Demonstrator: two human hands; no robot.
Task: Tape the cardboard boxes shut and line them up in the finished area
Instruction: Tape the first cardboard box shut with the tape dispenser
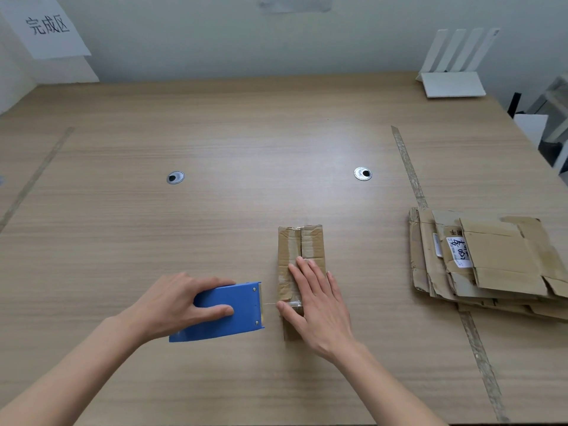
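Note:
A small cardboard box (301, 244) lies near the table's front centre, its flaps closed and old tape along its seam. My right hand (316, 299) lies flat on top of it with straight fingers, the thumb pressing a strip of clear tape against the box's left side. My left hand (175, 302) grips a blue tape dispenser (233, 309) just left of the box. A short stretch of tape runs from the dispenser's blade to the box.
A stack of flattened cardboard boxes (491, 259) lies at the right, beyond a tape line (412, 176) on the table. Another tape line (33, 179) marks the left side, under a paper sign (46, 26). Two cable grommets (175, 177) and a white router (451, 81) sit farther back.

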